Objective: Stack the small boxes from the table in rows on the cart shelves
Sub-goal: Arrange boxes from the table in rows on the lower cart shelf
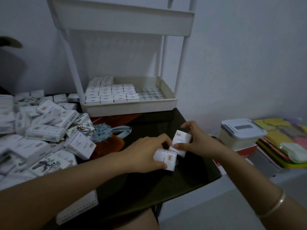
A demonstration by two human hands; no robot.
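Your left hand (146,153) and right hand (201,143) each pinch small white cardboard boxes (165,159); the white perforated plastic cart shelf (129,107) is half filled, a big heap (44,131) waits

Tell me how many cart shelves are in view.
2. The upper shelf is near the top of the frame. The lower shelf is below it, with rows of small boxes on its left side. More shelves may lie above the frame.

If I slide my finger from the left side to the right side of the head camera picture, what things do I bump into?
Pile of small boxes → left hand → held boxes → right hand → lidded plastic container → stack of coloured packets.
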